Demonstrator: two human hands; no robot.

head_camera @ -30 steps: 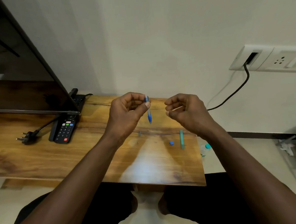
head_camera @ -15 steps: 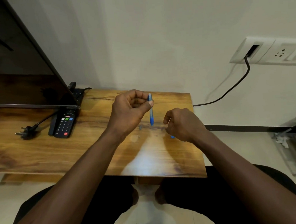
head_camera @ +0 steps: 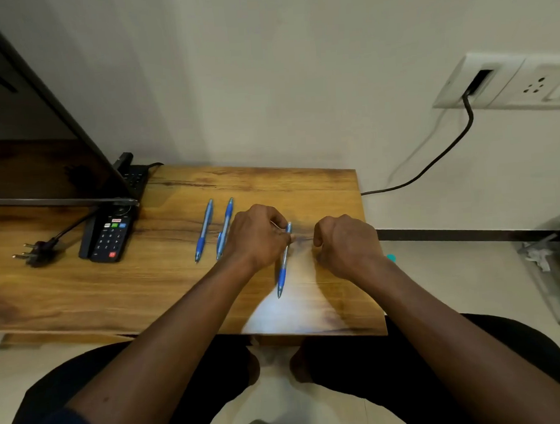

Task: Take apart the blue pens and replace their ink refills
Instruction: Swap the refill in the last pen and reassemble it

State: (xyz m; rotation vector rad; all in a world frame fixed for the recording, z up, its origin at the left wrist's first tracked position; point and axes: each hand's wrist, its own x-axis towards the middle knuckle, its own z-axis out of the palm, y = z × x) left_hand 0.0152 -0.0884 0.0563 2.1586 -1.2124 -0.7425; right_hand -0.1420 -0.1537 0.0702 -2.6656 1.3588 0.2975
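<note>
the left hand (head_camera: 257, 237) is pinching a blue pen (head_camera: 282, 264) near its top, tip pointing toward the person, low over the table (head_camera: 165, 284). the right hand (head_camera: 348, 245) is curling knuckles-up just right of it; i cannot tell whether it is holding anything. a second pen (head_camera: 204, 229) and third pen (head_camera: 228, 215) are lying side by side left of the hand.

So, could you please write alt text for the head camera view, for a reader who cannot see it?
A person's left hand pinches a blue pen over a wooden table, tip toward them, while the right hand rests curled beside it. Two more blue pens lie side by side further left, near a remote and a loose plug.
</note>
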